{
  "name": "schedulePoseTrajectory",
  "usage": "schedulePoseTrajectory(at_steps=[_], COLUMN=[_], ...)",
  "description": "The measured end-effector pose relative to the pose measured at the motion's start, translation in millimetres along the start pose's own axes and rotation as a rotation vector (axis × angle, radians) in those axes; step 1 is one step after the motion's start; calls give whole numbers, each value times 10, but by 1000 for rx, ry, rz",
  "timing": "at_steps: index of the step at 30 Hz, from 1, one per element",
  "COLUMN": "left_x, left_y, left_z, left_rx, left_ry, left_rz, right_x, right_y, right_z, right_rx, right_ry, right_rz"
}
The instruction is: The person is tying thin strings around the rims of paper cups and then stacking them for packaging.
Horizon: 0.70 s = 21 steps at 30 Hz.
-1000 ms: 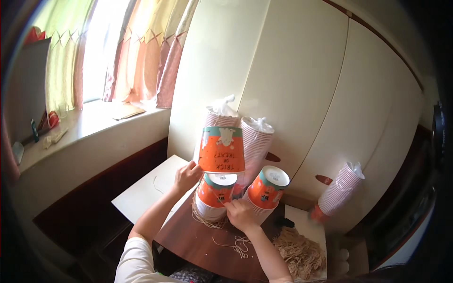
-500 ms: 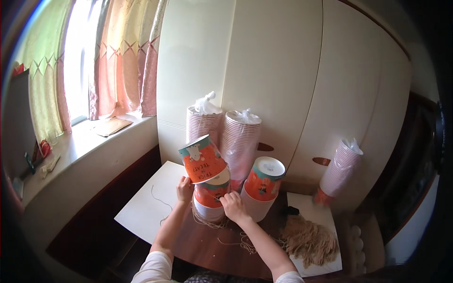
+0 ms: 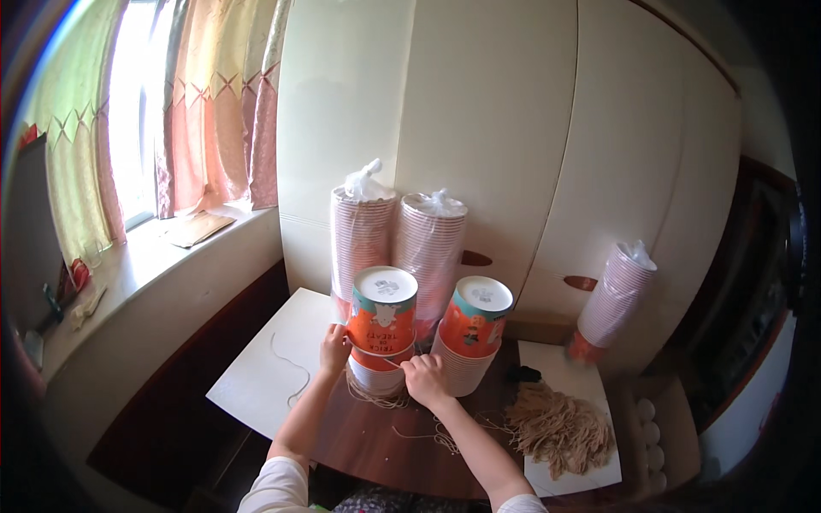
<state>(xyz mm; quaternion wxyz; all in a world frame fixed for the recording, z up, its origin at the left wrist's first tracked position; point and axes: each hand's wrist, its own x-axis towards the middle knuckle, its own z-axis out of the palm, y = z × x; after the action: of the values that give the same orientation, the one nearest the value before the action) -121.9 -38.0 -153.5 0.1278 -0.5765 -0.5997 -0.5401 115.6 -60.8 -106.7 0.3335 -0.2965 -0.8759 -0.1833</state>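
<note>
Paper bucket [image 3: 385, 318], upturned on the stack [image 3: 376, 381] between your left hand [image 3: 334, 349] and right hand [image 3: 425, 376], should be light and dentable: grasp its lower edge gently. Your hands are apart; their grip can't be told.

Daylight glares through the window [image 3: 137, 111]; dark corners surround it.

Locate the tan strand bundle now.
In the head view it is at lower right: the tan strand bundle lies on the right-hand white panel, right of the right hand, beside a small black item.
</note>
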Motion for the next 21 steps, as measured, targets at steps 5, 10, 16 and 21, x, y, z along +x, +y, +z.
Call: schedulePoseTrajectory(at_steps=[5, 10, 16, 21], left_x=[69, -54, -211, 177], left_y=[152, -1, 61, 779], left_z=[-148, -128, -239, -472], left_rx=[-424, -432, -85, 44], left_ry=[-164, -155, -103, -44], left_rz=[-270, -338, -288, 178], right_x=[-153, -205, -450, -528], right_y=[-209, -484, -612, -604], right_z=[206, 391, 532, 434], right_rx=[98, 76, 53, 184], right_ry=[-117, -328, -434, -510], right_rz=[-30, -44, -19, 3])
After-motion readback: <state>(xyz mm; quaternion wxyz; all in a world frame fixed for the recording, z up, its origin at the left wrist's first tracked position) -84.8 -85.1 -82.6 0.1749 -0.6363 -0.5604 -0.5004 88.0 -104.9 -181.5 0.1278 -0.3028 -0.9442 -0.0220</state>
